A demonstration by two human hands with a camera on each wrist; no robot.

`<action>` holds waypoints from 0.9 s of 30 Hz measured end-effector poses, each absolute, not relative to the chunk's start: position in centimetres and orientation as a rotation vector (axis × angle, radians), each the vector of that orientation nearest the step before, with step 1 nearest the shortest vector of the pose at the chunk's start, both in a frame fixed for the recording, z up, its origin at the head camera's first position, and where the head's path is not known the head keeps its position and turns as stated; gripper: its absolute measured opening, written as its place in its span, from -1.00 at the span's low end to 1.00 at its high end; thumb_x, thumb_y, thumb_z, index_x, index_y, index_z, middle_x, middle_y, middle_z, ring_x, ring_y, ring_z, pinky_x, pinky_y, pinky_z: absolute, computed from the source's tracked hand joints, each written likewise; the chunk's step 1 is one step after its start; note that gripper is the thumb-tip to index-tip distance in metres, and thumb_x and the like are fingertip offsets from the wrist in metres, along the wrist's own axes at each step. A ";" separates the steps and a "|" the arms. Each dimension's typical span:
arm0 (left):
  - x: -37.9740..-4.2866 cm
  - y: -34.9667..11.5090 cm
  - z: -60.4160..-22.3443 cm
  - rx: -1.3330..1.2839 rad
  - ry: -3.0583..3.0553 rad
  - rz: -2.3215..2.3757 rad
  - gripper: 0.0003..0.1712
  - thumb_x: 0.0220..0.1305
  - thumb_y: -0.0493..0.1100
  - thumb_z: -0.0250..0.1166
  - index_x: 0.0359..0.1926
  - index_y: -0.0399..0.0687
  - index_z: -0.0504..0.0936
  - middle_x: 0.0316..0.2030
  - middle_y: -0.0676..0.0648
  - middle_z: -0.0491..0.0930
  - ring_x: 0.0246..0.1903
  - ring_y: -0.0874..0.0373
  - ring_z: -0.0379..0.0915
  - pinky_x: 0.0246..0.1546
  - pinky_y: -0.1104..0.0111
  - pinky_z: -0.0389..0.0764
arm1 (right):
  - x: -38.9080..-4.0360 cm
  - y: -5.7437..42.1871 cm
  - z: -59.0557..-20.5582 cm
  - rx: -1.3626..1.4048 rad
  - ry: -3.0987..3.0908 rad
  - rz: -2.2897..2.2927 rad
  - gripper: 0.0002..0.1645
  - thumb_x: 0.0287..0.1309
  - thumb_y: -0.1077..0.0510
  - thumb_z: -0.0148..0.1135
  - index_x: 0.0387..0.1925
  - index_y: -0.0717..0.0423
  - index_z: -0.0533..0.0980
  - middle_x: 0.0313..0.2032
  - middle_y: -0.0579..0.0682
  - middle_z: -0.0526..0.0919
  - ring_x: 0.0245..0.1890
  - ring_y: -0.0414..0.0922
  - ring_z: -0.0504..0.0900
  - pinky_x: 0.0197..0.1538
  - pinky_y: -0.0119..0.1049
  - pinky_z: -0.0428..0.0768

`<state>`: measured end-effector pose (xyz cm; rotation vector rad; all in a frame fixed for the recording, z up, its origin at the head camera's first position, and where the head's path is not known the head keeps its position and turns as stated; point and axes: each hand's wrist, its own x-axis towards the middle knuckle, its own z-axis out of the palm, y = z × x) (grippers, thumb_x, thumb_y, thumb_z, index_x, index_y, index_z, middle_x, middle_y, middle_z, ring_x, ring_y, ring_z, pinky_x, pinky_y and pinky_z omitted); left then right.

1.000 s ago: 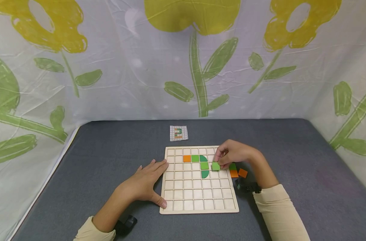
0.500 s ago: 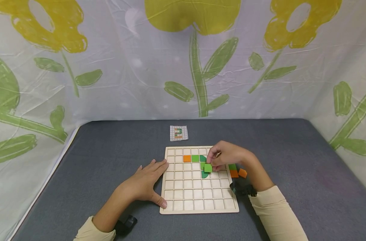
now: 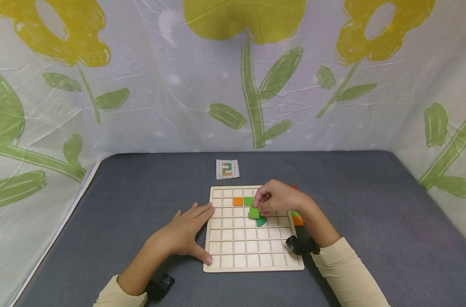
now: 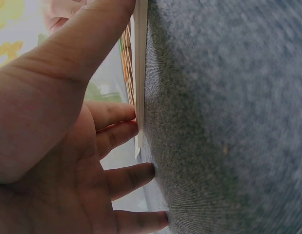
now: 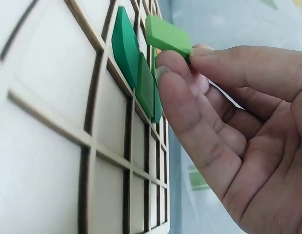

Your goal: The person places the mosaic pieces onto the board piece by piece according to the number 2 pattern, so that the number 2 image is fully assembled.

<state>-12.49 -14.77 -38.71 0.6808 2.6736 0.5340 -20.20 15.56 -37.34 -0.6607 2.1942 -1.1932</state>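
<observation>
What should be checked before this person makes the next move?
1. Right hand pinches light green square tile: ok.
2. Left hand touches pale wooden grid board's left edge: ok.
3. White paper card with coloured pattern uncovered: ok.
4. Held tile settled in a cell: not ok, raised above the board.
5. Enough loose orange and green tiles right of the board: cannot tell, right forearm blocks the view.

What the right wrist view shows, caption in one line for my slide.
Right hand pinches a light-green square tile over a gridded wooden board, near a dark-green quarter-circle tile.
</observation>
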 end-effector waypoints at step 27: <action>-12.7 -14.9 -38.9 0.698 2.653 0.542 0.53 -0.42 0.43 0.61 0.55 -0.13 0.15 0.54 -0.13 0.05 0.50 -0.27 -0.14 0.26 -0.42 -0.04 | -20.4 16.8 -36.5 -0.898 2.406 -0.911 -0.81 0.30 0.37 0.18 -0.16 0.21 0.68 -0.25 -0.01 0.69 -0.28 -0.16 0.57 -0.19 -0.24 0.57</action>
